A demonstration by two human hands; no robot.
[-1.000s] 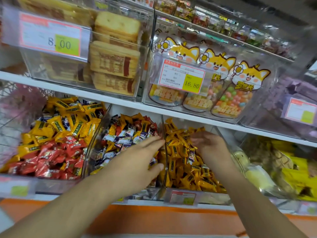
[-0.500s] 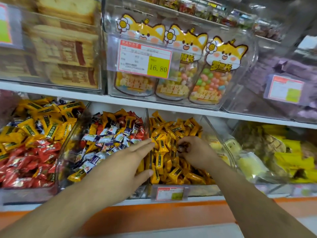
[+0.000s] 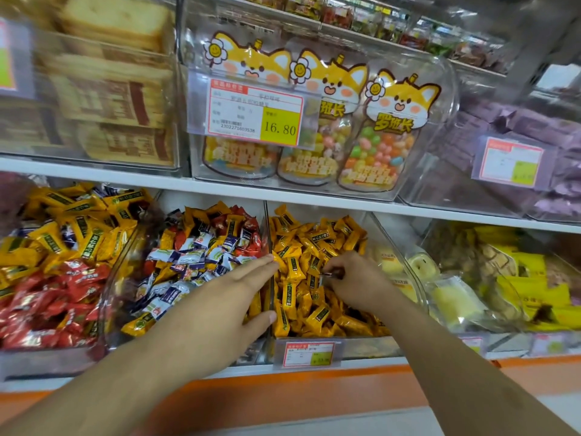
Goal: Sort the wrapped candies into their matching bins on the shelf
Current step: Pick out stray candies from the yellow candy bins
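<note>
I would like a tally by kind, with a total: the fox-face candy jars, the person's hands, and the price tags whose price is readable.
Fox-face candy jars: 3
Hands: 2 (left hand, flat; right hand, pinching a dark candy)
Price tags with readable price: 1
Total: 6

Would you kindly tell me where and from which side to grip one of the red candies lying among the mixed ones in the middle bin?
I would pinch a red candy by a crimped end of its wrapper, coming from above through the middle bin's open top. These candies lie loose on top at the back of the heap, and the flat left hand hovers in front, so a reach over it seems easiest.
</note>
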